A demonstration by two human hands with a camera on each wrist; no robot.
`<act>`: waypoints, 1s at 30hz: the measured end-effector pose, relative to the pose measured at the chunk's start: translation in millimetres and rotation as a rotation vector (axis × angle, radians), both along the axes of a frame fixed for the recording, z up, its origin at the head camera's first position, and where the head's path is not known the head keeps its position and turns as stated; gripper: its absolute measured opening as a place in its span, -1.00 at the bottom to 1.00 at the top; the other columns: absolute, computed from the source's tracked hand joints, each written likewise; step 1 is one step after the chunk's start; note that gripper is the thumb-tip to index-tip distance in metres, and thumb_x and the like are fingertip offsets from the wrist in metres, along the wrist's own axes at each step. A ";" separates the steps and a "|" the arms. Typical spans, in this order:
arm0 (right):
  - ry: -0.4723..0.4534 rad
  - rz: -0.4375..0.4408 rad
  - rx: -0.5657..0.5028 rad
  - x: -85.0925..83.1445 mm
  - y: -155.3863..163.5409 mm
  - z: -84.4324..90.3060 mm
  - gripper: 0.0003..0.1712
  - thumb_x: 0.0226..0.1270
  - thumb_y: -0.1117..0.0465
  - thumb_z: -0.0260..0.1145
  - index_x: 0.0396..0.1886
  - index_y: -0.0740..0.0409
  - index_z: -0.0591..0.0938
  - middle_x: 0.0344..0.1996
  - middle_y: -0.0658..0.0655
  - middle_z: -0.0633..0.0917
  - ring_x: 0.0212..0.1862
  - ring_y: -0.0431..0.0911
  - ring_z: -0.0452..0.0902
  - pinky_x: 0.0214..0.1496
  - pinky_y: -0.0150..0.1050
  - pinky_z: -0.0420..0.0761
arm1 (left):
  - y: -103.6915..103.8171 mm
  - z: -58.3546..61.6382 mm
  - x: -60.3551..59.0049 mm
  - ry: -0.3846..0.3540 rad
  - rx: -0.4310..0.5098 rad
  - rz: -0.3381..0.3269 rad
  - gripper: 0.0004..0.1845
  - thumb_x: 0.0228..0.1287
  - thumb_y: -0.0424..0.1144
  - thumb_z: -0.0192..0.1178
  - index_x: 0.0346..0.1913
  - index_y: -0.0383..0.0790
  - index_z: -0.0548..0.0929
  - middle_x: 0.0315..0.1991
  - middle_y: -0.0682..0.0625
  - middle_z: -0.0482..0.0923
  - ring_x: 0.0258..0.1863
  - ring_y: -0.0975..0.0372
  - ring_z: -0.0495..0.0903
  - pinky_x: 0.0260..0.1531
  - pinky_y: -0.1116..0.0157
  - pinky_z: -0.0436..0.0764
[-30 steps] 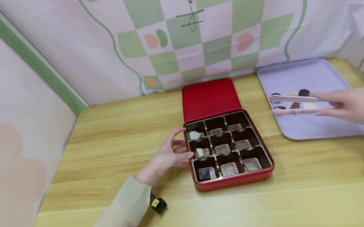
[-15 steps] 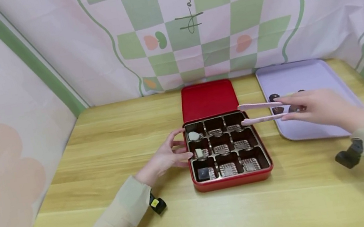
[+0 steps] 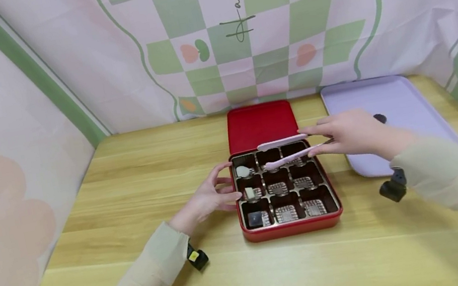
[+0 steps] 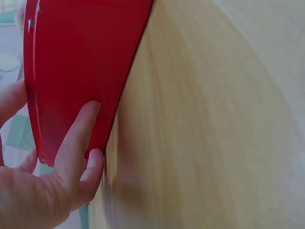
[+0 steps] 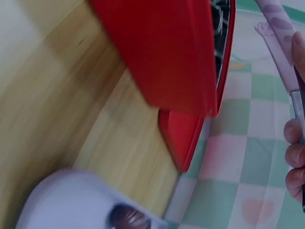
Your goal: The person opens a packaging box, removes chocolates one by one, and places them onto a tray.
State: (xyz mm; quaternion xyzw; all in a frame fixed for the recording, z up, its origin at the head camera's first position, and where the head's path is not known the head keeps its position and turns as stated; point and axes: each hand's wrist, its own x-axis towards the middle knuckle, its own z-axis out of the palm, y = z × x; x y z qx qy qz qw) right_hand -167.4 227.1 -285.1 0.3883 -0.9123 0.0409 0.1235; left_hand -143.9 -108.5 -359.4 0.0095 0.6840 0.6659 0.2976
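The fingers of my left hand [image 3: 208, 197] touch the left side of a red tin [image 3: 296, 228]. In the left wrist view, the fingertips [image 4: 90, 109] lie against its wall. A brown insert splits the tin into compartments. The left column holds a whitish rounded piece [image 3: 243, 171], a cream piece [image 3: 250, 192] and a dark square chocolate [image 3: 255, 219], back to front. My right hand [image 3: 351, 134] holds pale pink tongs [image 3: 281, 142] over the back row. Their arms are spread, with nothing visible between them. The middle and right columns show bare ridged bottoms where visible.
The red lid [image 3: 260, 124] lies open behind the tin. A lilac tray [image 3: 415, 130] sits to the right, partly hidden by my right arm, with a dark chocolate [image 3: 380, 118] showing. A printed curtain [image 3: 183, 13] hangs behind the wooden table [image 3: 146, 168].
My right hand has moved left with the tongs, from above the lilac tray to over the back row of the tin. My left hand has stayed at the tin's side.
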 end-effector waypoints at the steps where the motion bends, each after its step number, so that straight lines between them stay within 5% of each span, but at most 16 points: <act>1: -0.015 -0.009 0.015 -0.8 -4.3 1.0 -0.37 0.01 -0.20 0.39 0.05 0.02 0.66 -0.42 0.05 0.68 -0.62 -0.20 0.41 -0.69 -0.28 0.38 | 0.1 0.0 0.1 0.000 -0.002 0.000 -0.10 0.12 -0.62 0.18 0.42 0.15 0.12 0.30 -0.30 0.13 0.23 -0.11 0.35 -0.17 -0.02 0.69; 7: -0.071 -0.033 0.112 -8.2 -26.0 6.7 -0.41 0.09 -0.16 0.38 0.08 0.04 0.64 -0.17 0.23 0.73 -0.46 0.03 0.63 -0.53 -0.05 0.60 | 0.1 0.8 0.8 -0.002 0.005 0.006 -0.11 0.12 -0.63 0.17 0.42 0.13 0.13 0.30 -0.30 0.13 0.23 -0.12 0.35 -0.17 -0.03 0.69; 21: -0.006 0.058 0.150 -25.8 -52.4 8.3 -0.46 0.07 -0.21 0.37 -0.02 -0.01 0.69 -0.45 0.06 0.70 -0.57 -0.11 0.49 -0.73 -0.26 0.33 | 0.1 -1.4 -0.9 0.003 0.013 -0.003 -0.12 0.13 -0.62 0.18 0.42 0.11 0.13 0.29 -0.29 0.14 0.20 -0.07 0.37 -0.17 -0.04 0.69; 30: 0.026 0.089 0.190 -31.4 -62.7 8.2 -0.50 0.05 -0.19 0.39 -0.07 -0.02 0.72 -0.50 0.03 0.68 -0.54 -0.09 0.54 -0.70 -0.22 0.43 | 0.2 -1.2 -0.8 0.006 0.006 0.000 -0.11 0.12 -0.63 0.18 0.41 0.13 0.14 0.28 -0.29 0.15 0.16 -0.04 0.40 -0.18 -0.02 0.70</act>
